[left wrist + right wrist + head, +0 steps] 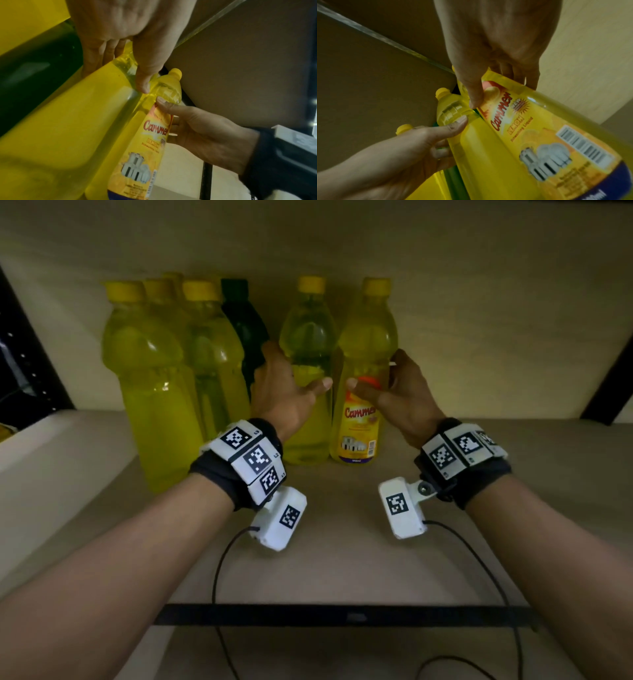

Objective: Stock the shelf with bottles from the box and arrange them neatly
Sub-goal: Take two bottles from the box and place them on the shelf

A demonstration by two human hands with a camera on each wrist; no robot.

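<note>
On the beige shelf (342, 559) stand two yellow bottles side by side. My left hand (298, 368) grips the plain yellow bottle (308, 426), thumb across its front and fingers behind it. My right hand (376, 373) grips the bottle with the Cammer label (359, 433) at its waist, thumb on the label. Both bottles are upright with their bases on the shelf. In the left wrist view the left hand (123, 67) wraps the plain bottle (77, 121). In the right wrist view the right hand (498, 88) holds the labelled bottle (539, 135).
Several more yellow bottles (150, 378) and a dark green bottle (245, 326) stand in a cluster at the left. A black rail (342, 616) edges the shelf front. Black uprights (34, 354) frame the sides. The shelf board continues right of the labelled bottle (513, 446).
</note>
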